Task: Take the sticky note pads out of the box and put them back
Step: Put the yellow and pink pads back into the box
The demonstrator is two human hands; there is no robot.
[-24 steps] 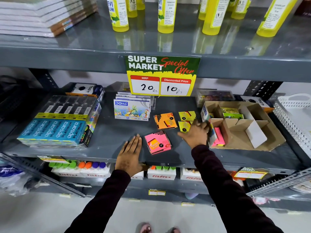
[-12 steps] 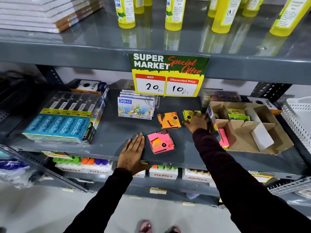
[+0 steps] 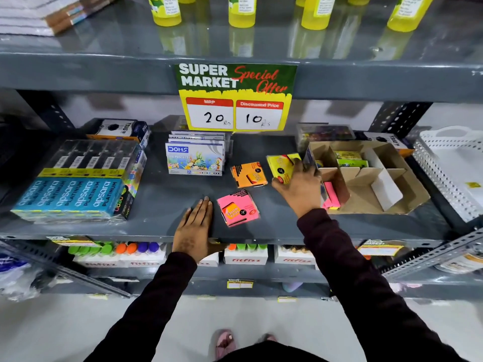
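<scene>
Head view had the right hand [image 3: 298,186] pulled back from the box [image 3: 392,202] edge, where it was half a second ago, and now it was clamped on the yellow pad [image 3: 281,164], lifted and tilted just left of the box wall. A second ago two yellow pads lay flat at that spot; only one showed now, and whether a second sat behind it under the fingers could not be told. That read as a pick-up, likely the start of the put-back half of the task, though the direction was a guess. The left hand [image 3: 194,231] stayed flat and spread on the shelf [image 3: 162,202] edge at lower centre, holding nothing. The orange pad [image 3: 248,175] lay at centre of frame, the pink pad [image 3: 237,207] just below it, beside the left fingertips; neither had shifted. Inside the box, a green pad [image 3: 350,159] sat in the far compartment and pink pads [image 3: 331,195] in the near-left one, partly hidden by the right wrist. The box's right compartments looked empty. The pad labels were too small to read.
</scene>
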